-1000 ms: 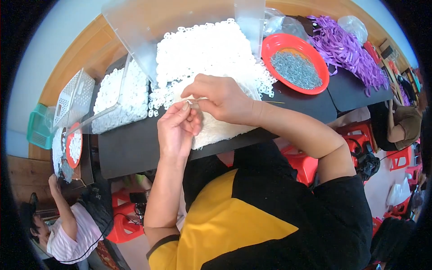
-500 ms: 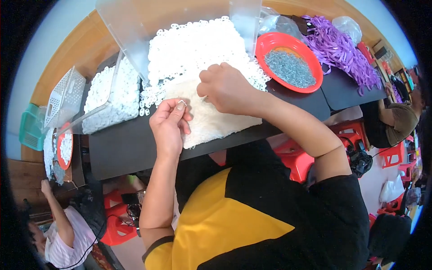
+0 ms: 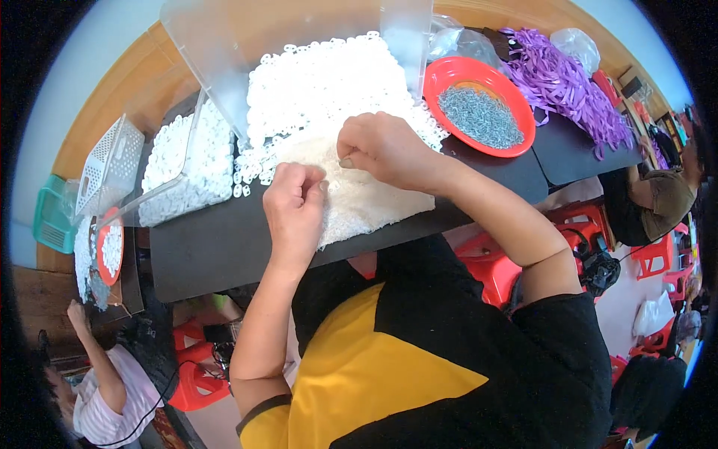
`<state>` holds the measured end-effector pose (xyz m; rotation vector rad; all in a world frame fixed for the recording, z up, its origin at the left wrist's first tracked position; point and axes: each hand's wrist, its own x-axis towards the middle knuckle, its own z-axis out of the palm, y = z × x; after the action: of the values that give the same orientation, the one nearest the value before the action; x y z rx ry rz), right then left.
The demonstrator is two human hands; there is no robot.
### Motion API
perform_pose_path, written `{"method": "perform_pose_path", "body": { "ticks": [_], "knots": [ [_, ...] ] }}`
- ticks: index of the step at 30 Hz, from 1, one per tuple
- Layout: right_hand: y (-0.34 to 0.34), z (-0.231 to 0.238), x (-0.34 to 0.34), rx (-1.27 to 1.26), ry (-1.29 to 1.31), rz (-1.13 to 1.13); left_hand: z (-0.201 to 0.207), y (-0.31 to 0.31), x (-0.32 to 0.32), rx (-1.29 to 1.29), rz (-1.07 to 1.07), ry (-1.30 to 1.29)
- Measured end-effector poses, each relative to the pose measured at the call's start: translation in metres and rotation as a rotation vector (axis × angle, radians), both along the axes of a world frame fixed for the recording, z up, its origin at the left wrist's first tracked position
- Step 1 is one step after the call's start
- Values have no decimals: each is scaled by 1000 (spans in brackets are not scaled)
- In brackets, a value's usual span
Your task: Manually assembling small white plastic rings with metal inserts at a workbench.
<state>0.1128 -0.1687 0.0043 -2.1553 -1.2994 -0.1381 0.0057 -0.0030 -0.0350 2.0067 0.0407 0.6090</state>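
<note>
**Light, stiff, best pinched by the rim**

Small white pieces [image 3: 329, 86] are heaped beyond the pale cloth [image 3: 378, 203] on the tabletop [image 3: 213, 258]. They are judged light, rigid and rather slippery (plastic, by the look), best taken across the outer edge. The left grip [image 3: 295, 211], at the cloth's left edge, and the right grip [image 3: 385, 150], above it, are curled narrow; whether anything is held cannot be told.

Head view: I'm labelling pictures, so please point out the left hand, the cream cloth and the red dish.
Left hand [image 3: 292, 214], head view: back of the hand.
Cream cloth [image 3: 378, 203], head view: lower right part.
Red dish [image 3: 446, 72], head view: bare upper-left inside.
</note>
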Motion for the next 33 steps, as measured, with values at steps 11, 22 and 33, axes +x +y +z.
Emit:
{"method": "perform_pose_path", "body": {
  "ticks": [11, 22, 33],
  "knots": [
    [-10, -1, -1, 81, 443, 183, 17, -13, -8, -213, -122, 71],
    [-10, -10, 1, 257, 818, 304, 19, -19, -6, 200, -92, -251],
    [-11, -11, -1, 278, 597, 236, 27, -26, -1, -655, -89, 180]
  ]
}}
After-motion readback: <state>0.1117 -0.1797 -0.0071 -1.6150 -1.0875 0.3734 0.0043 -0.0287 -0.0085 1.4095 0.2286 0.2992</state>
